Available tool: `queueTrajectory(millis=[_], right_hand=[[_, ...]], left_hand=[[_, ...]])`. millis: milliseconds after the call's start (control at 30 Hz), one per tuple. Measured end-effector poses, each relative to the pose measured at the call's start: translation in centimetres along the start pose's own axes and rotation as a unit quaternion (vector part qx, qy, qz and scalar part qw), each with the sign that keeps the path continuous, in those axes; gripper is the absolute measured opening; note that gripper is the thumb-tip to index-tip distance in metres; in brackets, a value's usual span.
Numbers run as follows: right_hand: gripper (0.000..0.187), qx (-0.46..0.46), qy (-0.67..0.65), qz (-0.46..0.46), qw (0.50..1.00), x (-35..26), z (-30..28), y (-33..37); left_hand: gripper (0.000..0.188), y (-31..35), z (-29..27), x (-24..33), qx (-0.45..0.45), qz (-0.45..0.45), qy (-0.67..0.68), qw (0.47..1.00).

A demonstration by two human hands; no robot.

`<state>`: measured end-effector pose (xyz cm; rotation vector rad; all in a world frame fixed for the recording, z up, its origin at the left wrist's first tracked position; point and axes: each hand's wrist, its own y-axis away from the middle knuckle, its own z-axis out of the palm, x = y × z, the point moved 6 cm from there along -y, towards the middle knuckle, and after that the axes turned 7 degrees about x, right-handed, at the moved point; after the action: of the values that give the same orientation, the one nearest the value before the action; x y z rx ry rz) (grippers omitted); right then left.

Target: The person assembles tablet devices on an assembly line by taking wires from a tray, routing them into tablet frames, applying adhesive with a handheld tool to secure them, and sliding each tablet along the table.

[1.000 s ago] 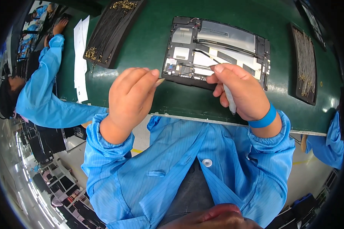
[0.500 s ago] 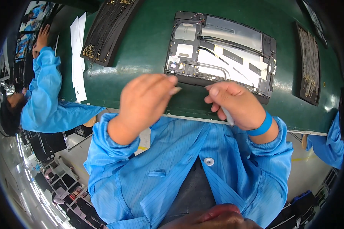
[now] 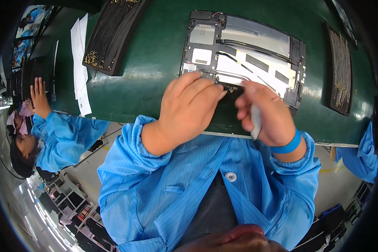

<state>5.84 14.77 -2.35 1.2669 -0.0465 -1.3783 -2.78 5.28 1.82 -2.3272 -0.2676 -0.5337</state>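
On the green bench lies an opened tablet-like device (image 3: 256,35) with silvery panels, a black frame, dark cables and small circuit parts. My left hand (image 3: 189,107) covers its lower left edge. The fingers are curled together there, and whatever they pinch is hidden. Close by, my right hand (image 3: 269,111) is over the near edge with thumb and forefinger together. A pale grey tool with a rounded end (image 3: 255,122) is held in it against the palm; its tip cannot be made out. Between the hands a dark strip with small metal parts (image 3: 231,88) shows at the device's edge.
A black tray of thin cables with gold-coloured ends (image 3: 111,38) stands left of the device, beside white paper sheets (image 3: 80,63). Another cable tray (image 3: 340,71) is at the right. A co-worker in blue (image 3: 63,138) sits at the left, one hand on the bench.
My left hand has moved right and onto the device's near edge. My right hand has shifted slightly right, its tool showing more. The co-worker's hand has come lower and nearer.
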Motion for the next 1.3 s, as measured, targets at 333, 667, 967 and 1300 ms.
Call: queueTrajectory(millis=[333,667,967,1300], right_hand=[[0.039,0.149,0.082,-0.429,0.887,-4.2,0.5,0.0],[0.029,0.145,0.162,-0.525,0.823,-2.6,0.2,-1.0],[0.021,0.142,0.183,-0.564,0.792,-2.9,0.5,-0.6],[0.014,0.031,0.414,-0.631,0.656,-3.8,5.2,0.9]], left_hand=[[0.023,0.2,1.7,-1.2,-0.063,-0.02,-0.046,0.997],[0.023,0.5,1.9,-0.9,-0.054,-0.011,-0.063,0.997],[0.019,0.5,2.0,-1.1,-0.046,0.01,-0.073,0.996],[0.022,0.4,1.6,-1.0,-0.084,-0.016,-0.066,0.994]])
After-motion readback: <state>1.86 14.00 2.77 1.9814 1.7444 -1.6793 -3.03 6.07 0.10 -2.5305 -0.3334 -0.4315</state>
